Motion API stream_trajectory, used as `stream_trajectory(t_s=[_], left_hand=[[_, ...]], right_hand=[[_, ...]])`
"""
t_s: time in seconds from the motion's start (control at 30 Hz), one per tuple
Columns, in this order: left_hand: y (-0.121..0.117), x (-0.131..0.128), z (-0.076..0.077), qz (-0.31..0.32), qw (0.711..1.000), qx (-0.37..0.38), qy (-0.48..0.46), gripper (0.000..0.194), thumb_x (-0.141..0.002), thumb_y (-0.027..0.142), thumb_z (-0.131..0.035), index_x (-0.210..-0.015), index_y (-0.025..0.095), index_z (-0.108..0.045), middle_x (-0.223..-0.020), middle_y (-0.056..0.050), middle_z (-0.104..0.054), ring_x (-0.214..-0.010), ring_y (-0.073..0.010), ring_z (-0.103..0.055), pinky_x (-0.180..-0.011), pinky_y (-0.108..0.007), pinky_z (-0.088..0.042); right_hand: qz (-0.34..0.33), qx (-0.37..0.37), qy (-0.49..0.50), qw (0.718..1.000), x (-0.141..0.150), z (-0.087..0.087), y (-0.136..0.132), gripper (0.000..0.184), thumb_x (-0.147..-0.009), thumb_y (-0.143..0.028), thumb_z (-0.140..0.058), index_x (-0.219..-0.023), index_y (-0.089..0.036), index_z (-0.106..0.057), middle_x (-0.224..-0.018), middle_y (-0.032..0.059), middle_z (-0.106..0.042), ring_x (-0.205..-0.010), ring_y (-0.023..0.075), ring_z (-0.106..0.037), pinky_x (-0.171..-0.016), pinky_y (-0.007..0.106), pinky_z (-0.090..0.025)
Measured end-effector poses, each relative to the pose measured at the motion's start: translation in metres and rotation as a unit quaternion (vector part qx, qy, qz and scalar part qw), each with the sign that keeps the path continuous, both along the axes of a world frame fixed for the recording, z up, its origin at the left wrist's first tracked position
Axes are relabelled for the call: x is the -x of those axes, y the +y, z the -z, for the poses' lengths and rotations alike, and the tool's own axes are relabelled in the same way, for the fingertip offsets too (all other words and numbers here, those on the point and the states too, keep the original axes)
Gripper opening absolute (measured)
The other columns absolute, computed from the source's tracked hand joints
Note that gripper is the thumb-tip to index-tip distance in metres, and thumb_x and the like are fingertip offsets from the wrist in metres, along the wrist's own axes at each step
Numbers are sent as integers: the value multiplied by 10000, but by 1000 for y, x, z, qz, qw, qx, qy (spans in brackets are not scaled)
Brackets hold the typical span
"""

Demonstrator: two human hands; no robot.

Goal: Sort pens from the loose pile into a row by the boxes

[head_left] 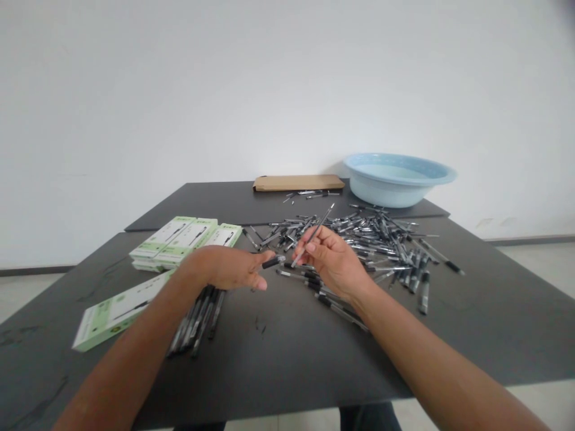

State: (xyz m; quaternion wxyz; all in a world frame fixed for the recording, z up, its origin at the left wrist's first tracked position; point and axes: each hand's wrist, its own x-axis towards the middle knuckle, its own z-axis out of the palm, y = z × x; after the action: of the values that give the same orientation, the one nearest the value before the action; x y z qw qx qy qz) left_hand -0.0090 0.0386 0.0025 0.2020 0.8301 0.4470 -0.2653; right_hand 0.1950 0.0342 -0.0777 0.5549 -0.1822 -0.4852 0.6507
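My left hand (233,267) is closed on a pen (273,261), whose black grip and clear end stick out from the fingers toward the right. Between the thumb and fingers of my right hand (330,257) is a thin pen refill (320,226), slanting up and to the right. Its lower end is close to the pen's end; whether they touch I cannot tell. Under my left wrist lies a row of pens (197,323). Just beyond and beside my right hand spreads a large loose pile of clear and black pens (377,236).
Green and white pen boxes (175,239) are stacked at the left, with another box (119,308) nearer me. A flat cardboard piece (299,182) and a light blue basin (395,191) stand at the back of the dark table (278,371). A few thin pieces (314,194) lie near the cardboard.
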Motion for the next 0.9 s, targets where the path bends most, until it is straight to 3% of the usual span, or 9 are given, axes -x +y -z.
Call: stream_trajectory(t_s=[0.27, 0.6, 0.9], left_hand=[[4, -1, 9, 10, 999, 20, -35, 743, -931, 405, -451, -1501, 52, -131, -1127, -123, -703, -995, -220, -630, -791, -240, -446], [1, -2, 8, 14, 999, 17, -29, 702, -928, 398, -477, -1490, 80, -202, -1028, -97, -733, -916, -217, -650, -749, -242, -451], [-1, 0, 5, 38, 999, -18, -27, 616, -927, 397, -475, -1452, 131, -295, -930, -51, -740, -827, -199, -649, -680, -227, -450]], right_hand=[[5, -21, 39, 999, 0, -7, -8, 228, -746, -295, -749, -848, -203, -566, -762, -9, -667, -702, 143, -653, -691, 291, -516], [21, -33, 29, 999, 4, 2, -5, 181, -788, -264, -719, -868, -205, -568, -780, -5, -698, -712, 138, -671, -729, 297, -528], [54, -148, -80, 984, 3, 6, -14, 100, -830, -234, -678, -856, -201, -587, -871, 26, -698, -816, 158, -661, -771, 321, -506]])
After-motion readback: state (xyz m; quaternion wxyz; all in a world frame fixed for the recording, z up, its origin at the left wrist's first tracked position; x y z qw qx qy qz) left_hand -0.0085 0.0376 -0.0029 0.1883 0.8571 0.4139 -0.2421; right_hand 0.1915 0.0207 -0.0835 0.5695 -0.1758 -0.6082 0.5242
